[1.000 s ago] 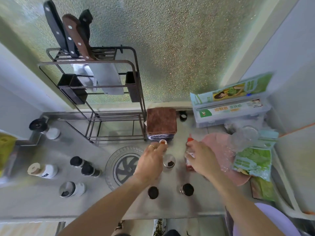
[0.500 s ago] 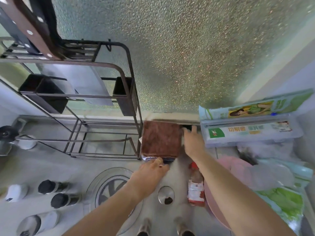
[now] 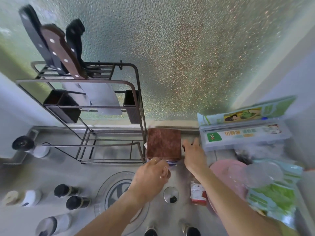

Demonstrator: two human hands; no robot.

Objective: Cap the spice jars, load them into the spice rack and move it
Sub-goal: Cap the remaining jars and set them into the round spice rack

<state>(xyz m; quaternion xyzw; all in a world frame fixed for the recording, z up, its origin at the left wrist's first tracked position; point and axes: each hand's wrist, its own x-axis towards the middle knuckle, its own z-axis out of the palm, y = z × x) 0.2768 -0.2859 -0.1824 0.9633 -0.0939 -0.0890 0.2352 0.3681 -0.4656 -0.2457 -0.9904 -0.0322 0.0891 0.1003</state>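
Right hand: the right hand (image 3: 193, 155) reaches to the back of the steel worktop (image 3: 25, 169), fingers (image 3: 196, 142) spread loosely over a small dark thing between the brown cloth (image 3: 164, 144) and the wrap box (image 3: 245, 135); whether it is gripped cannot be told
Left hand: the left hand (image 3: 150, 176) hovers at the cloth's near edge, fingers curled narrow; a hold cannot be made out through motion blur
Hidden: something blue and white shows under the cloth's near edge, half covered by the left hand; the red-labelled packet (image 3: 196, 193) lies partly under the right forearm
Cut off: two dark-topped jars (image 3: 190, 230) are clipped by the bottom edge
Spice jars: an open jar (image 3: 171, 195) stands between the forearms; two black-capped jars (image 3: 73, 196) lie left of the round drain cover (image 3: 112, 189), with white containers (image 3: 31, 197) further left
Spice rack: the dark wire rack (image 3: 138, 106) stands at the back left, just beside the cloth, its bottom shelf bare, knives (image 3: 59, 50) slotted in its top
Right side: a pink plate (image 3: 226, 172) and green bags (image 3: 272, 196) crowd the corner
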